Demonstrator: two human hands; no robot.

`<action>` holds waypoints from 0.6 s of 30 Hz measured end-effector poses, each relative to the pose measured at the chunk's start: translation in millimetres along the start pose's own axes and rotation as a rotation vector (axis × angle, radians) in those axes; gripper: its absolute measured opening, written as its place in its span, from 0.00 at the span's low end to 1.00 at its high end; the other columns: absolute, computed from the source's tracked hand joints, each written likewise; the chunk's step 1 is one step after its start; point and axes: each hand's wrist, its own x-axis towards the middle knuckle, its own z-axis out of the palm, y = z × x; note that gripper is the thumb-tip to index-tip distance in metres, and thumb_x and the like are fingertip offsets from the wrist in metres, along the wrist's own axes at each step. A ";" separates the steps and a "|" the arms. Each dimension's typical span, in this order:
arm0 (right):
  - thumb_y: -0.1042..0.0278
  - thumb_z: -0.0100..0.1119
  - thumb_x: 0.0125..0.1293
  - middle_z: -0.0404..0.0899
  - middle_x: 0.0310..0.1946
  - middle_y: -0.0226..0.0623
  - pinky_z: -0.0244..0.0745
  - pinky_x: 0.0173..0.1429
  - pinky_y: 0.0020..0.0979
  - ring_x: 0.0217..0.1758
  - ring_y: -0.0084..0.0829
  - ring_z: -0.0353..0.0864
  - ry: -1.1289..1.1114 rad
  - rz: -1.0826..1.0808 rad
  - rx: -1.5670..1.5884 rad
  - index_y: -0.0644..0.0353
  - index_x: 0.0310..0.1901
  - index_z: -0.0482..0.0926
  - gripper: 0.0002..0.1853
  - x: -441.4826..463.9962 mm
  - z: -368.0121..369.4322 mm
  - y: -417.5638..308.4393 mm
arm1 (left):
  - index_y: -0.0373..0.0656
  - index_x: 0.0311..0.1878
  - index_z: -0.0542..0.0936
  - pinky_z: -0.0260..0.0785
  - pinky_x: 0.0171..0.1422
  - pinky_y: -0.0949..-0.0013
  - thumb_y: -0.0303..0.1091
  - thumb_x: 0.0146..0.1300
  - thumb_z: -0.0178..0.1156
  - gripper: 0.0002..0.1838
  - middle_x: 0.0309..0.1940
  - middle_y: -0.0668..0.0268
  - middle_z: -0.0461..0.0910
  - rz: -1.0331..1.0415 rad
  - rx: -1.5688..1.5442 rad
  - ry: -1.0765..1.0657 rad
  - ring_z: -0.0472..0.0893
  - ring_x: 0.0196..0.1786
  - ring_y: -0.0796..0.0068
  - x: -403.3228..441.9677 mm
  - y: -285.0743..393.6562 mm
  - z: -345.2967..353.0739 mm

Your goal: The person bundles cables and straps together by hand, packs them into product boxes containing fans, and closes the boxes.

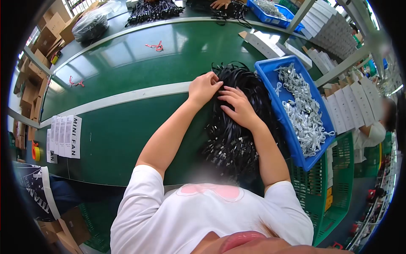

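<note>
A thick heap of black lanyards with small metal clips lies on the green table in front of me. My left hand is at the heap's upper left edge, its fingers bent together on the black straps. What exactly lies between those fingertips is partly hidden. Beside it, my right hand rests over the top of the straps, fingers apart and slightly curved. To the right of the heap, a blue tray holds many white cords in small bundles.
White boxes marked MINI FAN stand at the left. A white rail crosses the green table. Red ties lie beyond it. Green crates and white boxes are at the right. Across the table is another person's hand.
</note>
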 end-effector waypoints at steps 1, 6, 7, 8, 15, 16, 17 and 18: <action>0.67 0.63 0.62 0.79 0.59 0.32 0.53 0.79 0.45 0.73 0.36 0.67 -0.010 0.015 0.012 0.57 0.51 0.82 0.15 -3.4 2.8 -0.5 | 0.40 0.40 0.82 0.71 0.36 0.72 0.45 0.65 0.63 0.15 0.28 0.68 0.83 -0.012 -0.001 -0.018 0.80 0.30 0.73 -2.8 -3.7 2.8; 0.67 0.63 0.63 0.79 0.60 0.32 0.52 0.80 0.45 0.73 0.37 0.66 -0.016 -0.002 -0.015 0.58 0.50 0.82 0.14 1.0 -1.1 -2.2 | 0.39 0.38 0.83 0.69 0.34 0.76 0.41 0.66 0.64 0.13 0.25 0.69 0.83 -0.001 -0.331 0.126 0.78 0.27 0.79 2.7 -22.3 -2.4; 0.68 0.63 0.63 0.79 0.60 0.32 0.52 0.80 0.45 0.73 0.37 0.66 -0.017 -0.001 -0.015 0.58 0.51 0.82 0.14 1.4 -1.3 -3.0 | 0.39 0.38 0.83 0.68 0.34 0.77 0.41 0.66 0.63 0.13 0.25 0.69 0.83 -0.013 -0.394 0.115 0.77 0.27 0.79 3.9 -24.8 -2.4; 0.68 0.63 0.63 0.78 0.60 0.32 0.52 0.80 0.45 0.73 0.36 0.66 -0.020 -0.001 -0.016 0.58 0.51 0.82 0.14 1.4 -1.7 -3.7 | 0.39 0.38 0.83 0.68 0.33 0.77 0.40 0.67 0.63 0.13 0.25 0.69 0.83 -0.025 -0.458 0.103 0.77 0.26 0.80 4.7 -26.9 -2.0; 0.68 0.62 0.63 0.78 0.60 0.32 0.50 0.81 0.45 0.74 0.36 0.65 -0.041 0.007 -0.022 0.58 0.51 0.81 0.15 2.0 -3.1 -4.7 | 0.39 0.39 0.84 0.66 0.31 0.79 0.39 0.68 0.62 0.12 0.24 0.69 0.84 -0.023 -0.467 0.048 0.75 0.24 0.82 3.1 -26.3 -4.1; 0.68 0.62 0.63 0.78 0.60 0.32 0.50 0.81 0.45 0.74 0.36 0.65 -0.046 0.005 -0.021 0.58 0.51 0.81 0.15 2.1 -3.0 -5.2 | 0.39 0.39 0.84 0.66 0.31 0.79 0.39 0.68 0.62 0.12 0.24 0.69 0.84 -0.027 -0.469 0.050 0.75 0.24 0.82 1.8 -24.6 -6.2; 0.68 0.62 0.63 0.78 0.61 0.32 0.50 0.81 0.45 0.74 0.36 0.65 -0.049 0.006 -0.022 0.58 0.51 0.81 0.15 2.2 -3.3 -5.7 | 0.39 0.40 0.84 0.66 0.31 0.79 0.39 0.68 0.62 0.12 0.23 0.69 0.83 -0.031 -0.451 0.019 0.76 0.24 0.81 0.0 -22.1 -8.5; 0.68 0.62 0.63 0.78 0.61 0.32 0.50 0.81 0.45 0.74 0.36 0.65 -0.051 0.007 -0.023 0.58 0.52 0.81 0.15 2.2 -3.8 -5.9 | 0.39 0.40 0.84 0.66 0.31 0.79 0.40 0.68 0.62 0.12 0.23 0.69 0.83 -0.034 -0.432 -0.013 0.76 0.24 0.81 -1.9 -19.0 -10.6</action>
